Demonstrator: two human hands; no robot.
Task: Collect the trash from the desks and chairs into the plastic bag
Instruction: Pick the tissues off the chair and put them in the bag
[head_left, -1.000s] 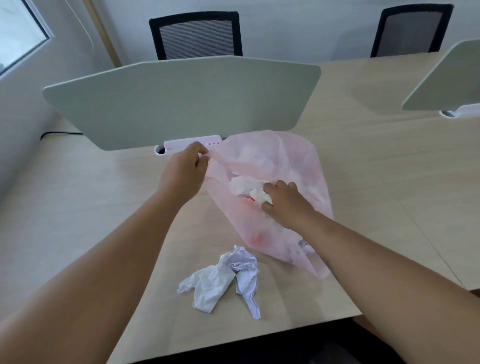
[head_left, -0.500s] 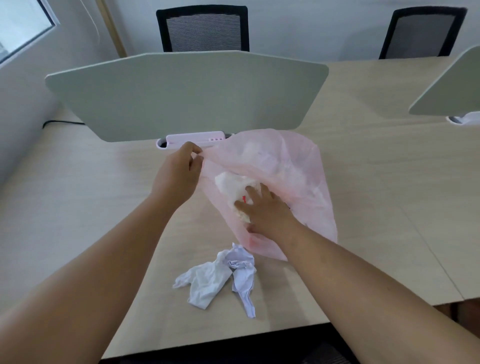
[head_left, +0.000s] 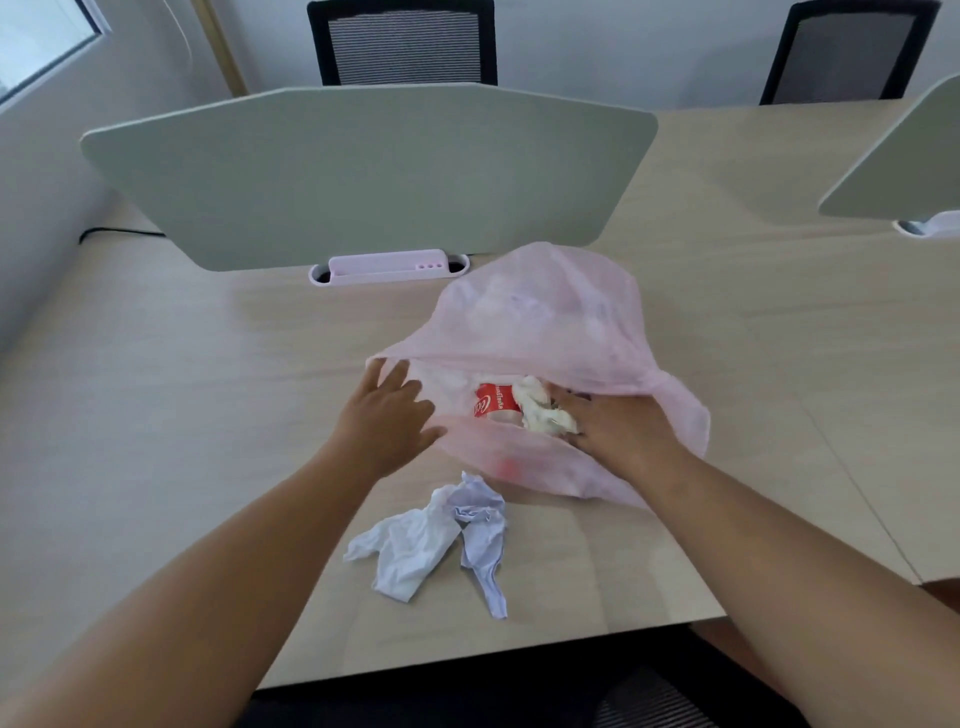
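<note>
A thin pink plastic bag (head_left: 545, 312) lies on the desk (head_left: 182, 415) with its mouth toward me. Inside the mouth I see a red paper cup (head_left: 493, 402) and a crumpled off-white wad (head_left: 545, 413). My right hand (head_left: 623, 431) reaches into the mouth and rests against the wad, its fingertips hidden by the wad and the bag's rim. At the bag's left rim, my left hand (head_left: 387, 421) has its fingers spread and grips nothing. Crumpled white paper (head_left: 431, 540) lies on the desk just in front of the bag.
A grey-green divider panel (head_left: 363, 171) stands behind the bag on a white clamp base (head_left: 387, 266). A second panel (head_left: 904, 161) is at the right. Two black mesh chairs (head_left: 402, 41) (head_left: 847, 52) stand beyond the desk. The desk's front edge is close to me.
My left hand has let go of the bag's rim and spread its fingers. The bag's mouth has sagged lower and wider, so the red cup now shows. My right hand stays in the mouth.
</note>
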